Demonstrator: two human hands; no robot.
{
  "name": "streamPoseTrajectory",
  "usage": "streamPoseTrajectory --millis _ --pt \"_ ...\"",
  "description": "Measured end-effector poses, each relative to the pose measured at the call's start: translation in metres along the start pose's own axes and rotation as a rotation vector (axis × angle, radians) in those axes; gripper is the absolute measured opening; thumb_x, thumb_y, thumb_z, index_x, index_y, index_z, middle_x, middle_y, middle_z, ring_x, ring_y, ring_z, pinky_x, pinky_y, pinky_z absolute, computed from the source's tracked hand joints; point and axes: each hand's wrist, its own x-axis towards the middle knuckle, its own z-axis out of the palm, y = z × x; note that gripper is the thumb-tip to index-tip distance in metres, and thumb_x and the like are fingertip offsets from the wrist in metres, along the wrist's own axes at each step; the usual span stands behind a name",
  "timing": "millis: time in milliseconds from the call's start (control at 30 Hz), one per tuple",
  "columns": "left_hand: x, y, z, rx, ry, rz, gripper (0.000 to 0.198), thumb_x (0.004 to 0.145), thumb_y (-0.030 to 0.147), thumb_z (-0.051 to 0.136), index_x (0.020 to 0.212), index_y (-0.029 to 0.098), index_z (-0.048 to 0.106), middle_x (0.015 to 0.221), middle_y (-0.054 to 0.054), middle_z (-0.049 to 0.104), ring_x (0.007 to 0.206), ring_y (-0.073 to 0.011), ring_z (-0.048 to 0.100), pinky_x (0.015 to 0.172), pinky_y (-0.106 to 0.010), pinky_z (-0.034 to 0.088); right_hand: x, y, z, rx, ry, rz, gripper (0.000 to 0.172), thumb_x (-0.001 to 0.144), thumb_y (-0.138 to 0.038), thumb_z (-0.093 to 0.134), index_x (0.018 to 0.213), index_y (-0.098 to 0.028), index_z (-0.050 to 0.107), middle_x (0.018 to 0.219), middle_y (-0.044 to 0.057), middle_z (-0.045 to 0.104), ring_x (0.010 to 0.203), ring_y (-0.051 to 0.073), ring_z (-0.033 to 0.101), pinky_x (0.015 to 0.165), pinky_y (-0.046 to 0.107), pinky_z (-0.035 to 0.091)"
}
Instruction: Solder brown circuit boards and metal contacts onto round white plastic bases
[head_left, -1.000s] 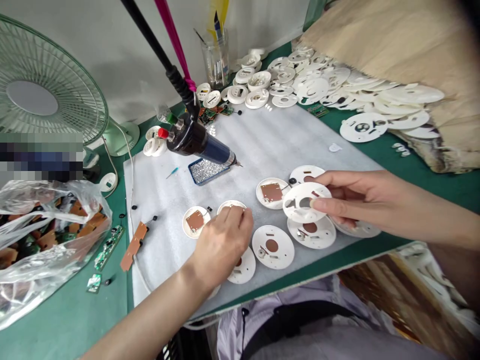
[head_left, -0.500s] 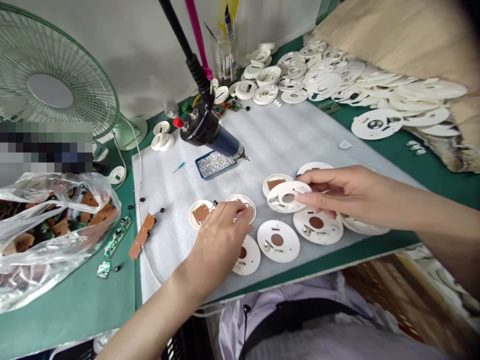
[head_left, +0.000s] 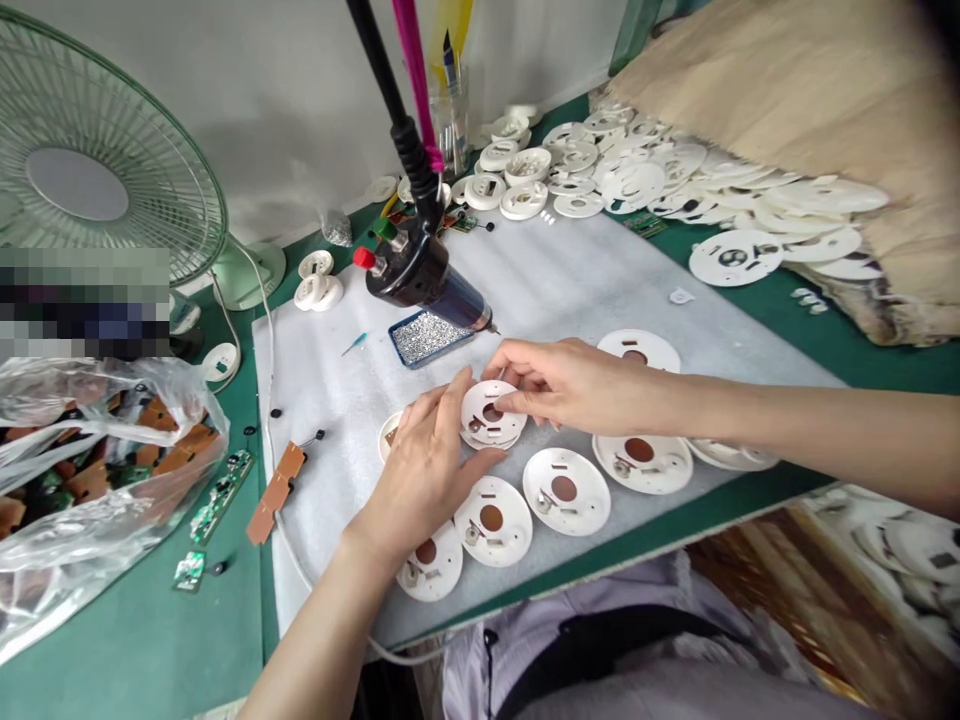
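Note:
My right hand (head_left: 559,385) has its thumb on a round white plastic cover (head_left: 506,425) and its fingers curled at the far edge. That cover lies over another white round piece, whose rim shows underneath. My left hand (head_left: 427,465) is at the cover's left edge, fingers extended and thumb spread apart below it. Partly hidden behind the left fingers is a white round housing (head_left: 388,436) with a brown board. Nearer me lie several white discs with brown centres, among them one disc (head_left: 493,545) below my left thumb and another disc (head_left: 568,515) to its right.
A hanging electric screwdriver (head_left: 450,290) points down beside a blue tray of small screws (head_left: 397,345). Brown boards (head_left: 276,492) and green circuit boards (head_left: 217,500) lie left, near a plastic bag (head_left: 142,540) and a fan (head_left: 90,180). White parts (head_left: 675,180) are heaped at back right.
My right hand has carried the white cover left, onto the round piece beside my left hand. My left fingers have straightened and the thumb has spread. The view has shifted slightly.

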Motion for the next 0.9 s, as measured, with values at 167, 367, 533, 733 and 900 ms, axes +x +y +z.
streamPoseTrajectory --millis 167,367,533,733,900 --pt "0.000 0.004 -0.003 0.169 0.117 0.040 0.065 0.086 0.044 0.074 0.136 0.014 0.044 0.123 -0.016 0.065 0.119 -0.0320 0.056 0.097 -0.049 0.050 0.007 0.004 -0.009 -0.109 -0.058 -0.088 0.028 0.093 -0.037 0.057 0.112 -0.018 0.065 0.078 -0.002 0.064 0.063 0.002 0.054 0.062 0.015 0.036" --pt "-0.011 0.023 -0.003 0.320 0.051 0.163 0.016 0.098 0.020 0.060 0.113 0.018 0.063 0.113 -0.006 0.073 0.108 -0.0275 0.063 0.084 -0.040 0.054 -0.003 0.007 -0.007 -0.392 0.074 -0.190 0.025 0.092 -0.022 0.055 0.112 -0.022 0.069 0.131 0.004 0.049 0.064 -0.002 0.037 0.061 0.017 0.030" --pt "-0.008 0.032 0.004 0.224 0.029 0.123 0.021 0.098 0.007 0.051 0.116 0.009 0.062 0.120 -0.013 0.071 0.112 -0.0272 0.067 0.092 -0.042 0.058 -0.025 -0.004 0.017 -0.626 0.174 -0.162 0.027 0.078 0.001 0.046 0.089 -0.010 0.068 0.098 0.006 0.052 0.061 0.006 0.007 0.054 0.024 0.002" --pt "0.004 0.022 -0.015 0.095 0.047 0.172 0.016 0.101 0.016 0.049 0.102 0.014 0.065 0.099 -0.009 0.074 0.093 -0.0230 0.070 0.083 -0.041 0.061 -0.037 0.000 0.014 -0.660 0.189 -0.204 0.032 0.080 -0.003 0.050 0.100 -0.017 0.070 0.104 0.004 0.054 0.057 0.001 0.017 0.052 0.020 0.009" --pt "-0.033 -0.016 -0.045 0.304 0.049 0.058 0.039 0.100 0.040 0.052 0.132 0.018 0.055 0.113 -0.014 0.070 0.092 -0.0270 0.072 0.072 -0.038 0.061 -0.081 0.045 -0.047 -0.591 0.299 0.115 0.040 0.098 -0.029 0.038 0.132 -0.031 0.060 0.125 0.004 0.055 0.062 -0.002 0.044 0.062 0.017 0.036"
